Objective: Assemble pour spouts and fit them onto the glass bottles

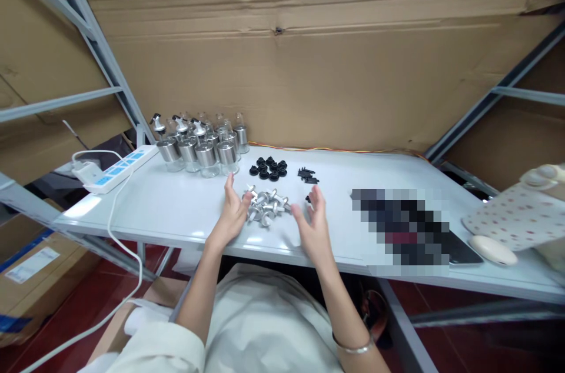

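Note:
A loose pile of silver pour spouts lies on the white table between my two hands. My left hand is at the pile's left edge with fingers raised and apart, holding nothing. On the other side my right hand is also open, its thumb spread from its fingers. A small black piece shows beside the right fingertips. Behind the pile sits a cluster of black round caps, and to their right a little heap of thin black sticks.
Several glass bottles with steel sleeves stand at the back left, some topped with spouts. A white power strip lies at the left edge. Toward the right are a blurred-out flat item, a cream oval object and a spotted bag. Cardboard walls the back.

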Motion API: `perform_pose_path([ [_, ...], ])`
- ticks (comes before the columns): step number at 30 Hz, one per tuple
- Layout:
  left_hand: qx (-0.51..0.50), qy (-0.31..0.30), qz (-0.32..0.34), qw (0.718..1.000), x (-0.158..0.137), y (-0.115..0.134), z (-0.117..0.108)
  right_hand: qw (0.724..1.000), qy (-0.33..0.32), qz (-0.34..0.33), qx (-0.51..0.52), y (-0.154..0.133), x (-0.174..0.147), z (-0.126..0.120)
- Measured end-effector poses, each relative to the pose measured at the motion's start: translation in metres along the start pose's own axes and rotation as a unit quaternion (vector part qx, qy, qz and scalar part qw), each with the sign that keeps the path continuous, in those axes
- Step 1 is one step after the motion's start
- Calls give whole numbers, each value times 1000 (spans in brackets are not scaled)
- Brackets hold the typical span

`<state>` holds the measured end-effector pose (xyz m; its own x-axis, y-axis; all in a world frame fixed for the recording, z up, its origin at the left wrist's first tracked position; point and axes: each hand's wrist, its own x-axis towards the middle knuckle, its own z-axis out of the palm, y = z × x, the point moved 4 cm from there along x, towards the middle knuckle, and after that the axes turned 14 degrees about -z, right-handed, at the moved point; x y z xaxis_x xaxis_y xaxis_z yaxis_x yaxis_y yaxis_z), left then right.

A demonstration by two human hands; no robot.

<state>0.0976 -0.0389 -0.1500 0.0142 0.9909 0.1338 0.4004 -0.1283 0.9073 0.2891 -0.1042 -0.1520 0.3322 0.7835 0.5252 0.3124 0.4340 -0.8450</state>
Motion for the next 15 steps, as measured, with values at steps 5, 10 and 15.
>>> perform_pose_path([
  [5,-13,150,22,988,41,22,-45,989,146,-27,26,-3,-8,-25],
  [10,48,240,18,970,104,44,-94,984,169,-47,20,-6,-10,-27],
  [15,116,227,-36,966,136,43,-105,977,204,-57,21,-6,-11,-29],
])
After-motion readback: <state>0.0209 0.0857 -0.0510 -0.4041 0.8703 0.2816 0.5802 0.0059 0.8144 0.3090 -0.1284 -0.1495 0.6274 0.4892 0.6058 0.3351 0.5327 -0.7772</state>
